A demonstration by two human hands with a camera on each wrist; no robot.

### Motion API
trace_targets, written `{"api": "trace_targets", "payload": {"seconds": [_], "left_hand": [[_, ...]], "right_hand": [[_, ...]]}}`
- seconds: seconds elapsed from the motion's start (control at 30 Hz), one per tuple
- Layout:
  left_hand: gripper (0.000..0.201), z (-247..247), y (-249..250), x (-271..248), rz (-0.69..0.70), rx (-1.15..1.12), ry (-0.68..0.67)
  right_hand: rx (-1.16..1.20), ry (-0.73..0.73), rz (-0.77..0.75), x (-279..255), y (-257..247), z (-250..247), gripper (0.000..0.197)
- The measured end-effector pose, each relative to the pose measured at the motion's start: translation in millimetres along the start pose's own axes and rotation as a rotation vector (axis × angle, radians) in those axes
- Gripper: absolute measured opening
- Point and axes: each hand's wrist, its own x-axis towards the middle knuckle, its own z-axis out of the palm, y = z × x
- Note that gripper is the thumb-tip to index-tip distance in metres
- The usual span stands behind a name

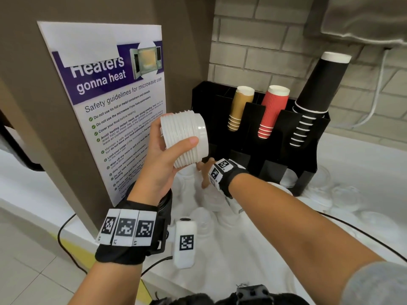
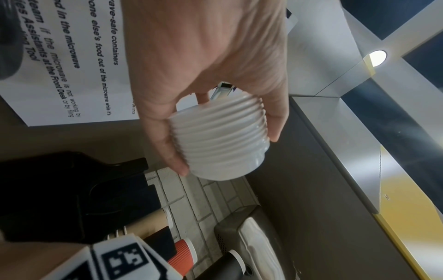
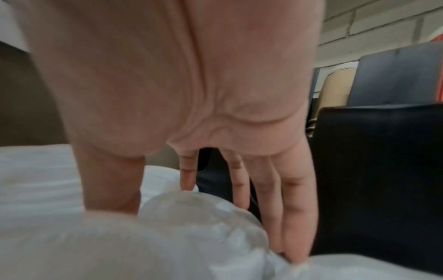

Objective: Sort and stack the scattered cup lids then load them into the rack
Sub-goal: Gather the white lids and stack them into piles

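Note:
My left hand (image 1: 174,139) is raised and grips a nested stack of white cup lids (image 1: 189,126) on its side, thumb across the front and fingers behind it. The left wrist view shows the same stack (image 2: 223,144) in that hand (image 2: 228,153). Below it, my right hand (image 1: 204,175) reaches down to the white counter in front of the black rack (image 1: 251,119). In the blurred right wrist view its straight fingers (image 3: 287,227) and thumb straddle a clear dome lid (image 3: 191,227); the hand (image 3: 196,204) looks open.
The rack holds stacks of brown cups (image 1: 240,106), red cups (image 1: 273,111) and black cups (image 1: 317,89). Loose clear and white lids (image 1: 202,219) lie scattered over the counter, more (image 1: 343,194) to the right. A microwave poster (image 1: 114,102) hangs on the brown panel at left.

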Motion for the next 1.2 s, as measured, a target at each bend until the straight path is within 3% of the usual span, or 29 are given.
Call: {"api": "trace_targets", "payload": {"seconds": [0.13,0.37,0.57,0.67,0.77,1.03,1.2], "left_hand": [[0.065,3.3,-1.8,-0.2,-0.001,-0.009,-0.005],[0.065,15.3,-7.8,0.0,-0.005,0.000,-0.043],[0.074,24.9,-20.3,-1.7,-0.040,0.014,-0.063],[0.079,33.1,-30.2,-5.3,-0.060,0.012,-0.093],[0.082,40.9,-40.4,-9.0,-0.071,0.012,-0.117],[0.083,56.0,-56.3,-16.2,-0.136,0.060,-0.278],[0.080,63.7,-63.8,-21.8,-0.199,-0.034,-0.288]], "right_hand": [[0.057,0.069,0.093,-8.4,-1.5,-12.2,0.070],[0.363,0.117,-0.002,-49.2,33.2,-53.0,0.061],[1.483,0.412,-0.028,-138.0,57.6,-52.3,0.034],[1.810,0.490,-0.171,-175.9,55.7,-37.1,0.034],[1.818,0.504,-0.240,-200.5,50.0,-23.4,0.050],[1.585,0.600,-0.198,-229.8,53.8,-10.9,0.050],[1.525,0.619,-0.175,-236.1,54.3,-10.3,0.060]]}}
